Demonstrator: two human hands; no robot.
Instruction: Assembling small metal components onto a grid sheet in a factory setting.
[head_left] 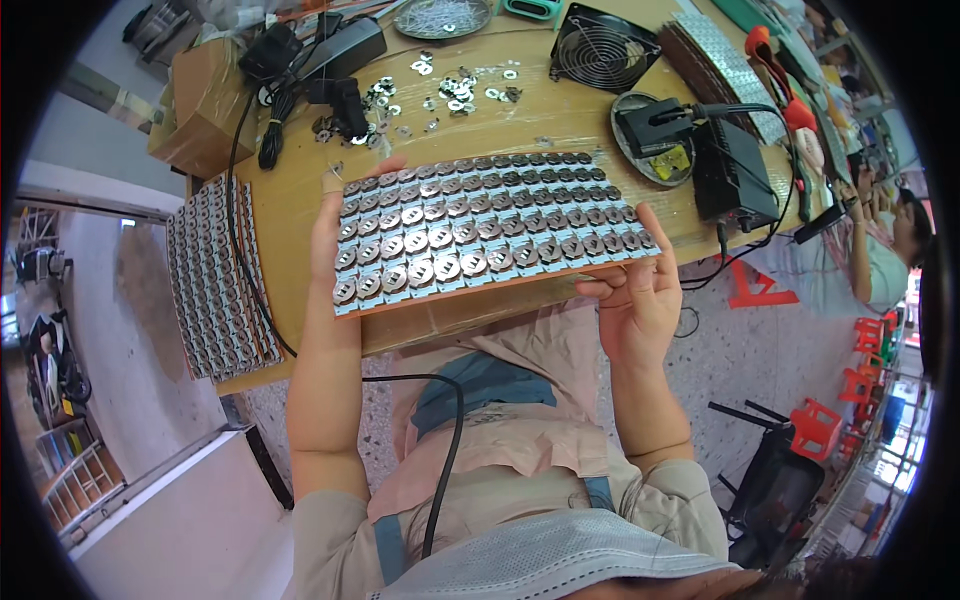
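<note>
A rectangular panel of many small circuit boards (480, 230), each carrying a round silvery metal part in neat rows, is held up over the table's near edge, slightly tilted. My left hand (326, 225) grips its left end, with fingertips showing over the far left corner. At the right end, my right hand (645, 295) is closed on the panel's edge, some fingers curled beneath it. The panel's underside is mostly hidden. Left of my left forearm lies a stack of similar panels (215, 285) at the table's left edge.
Loose metal rings (458, 92) lie scattered across the wooden table (290, 200). Behind them are a round metal dish (440, 18) and a black fan (604, 48). A black box with cables (735, 175) stands right; a cardboard box (205, 105) left. A black cable (455, 420) crosses my lap.
</note>
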